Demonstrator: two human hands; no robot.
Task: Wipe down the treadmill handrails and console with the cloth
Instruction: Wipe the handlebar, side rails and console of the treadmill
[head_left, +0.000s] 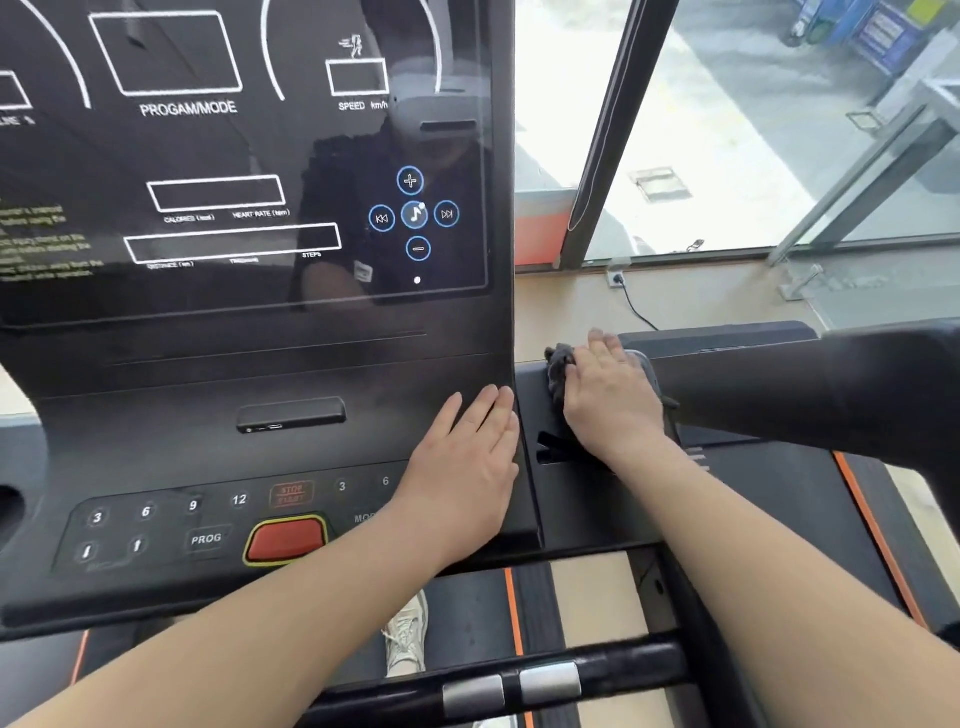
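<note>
Under flat right hand (608, 395): cloth (558, 371), beside console (260, 338).

daylight right, glare on the glass

bright daylight pours in through the window (727, 130) at the right, and the ground outside is washed near white. the console (249, 364) sits darker, its glossy screen (234, 156) throwing back a dim, ghostly reflection. shadows are soft. small print at the left edge is blurred, and straight lines bow toward the corners.
</note>
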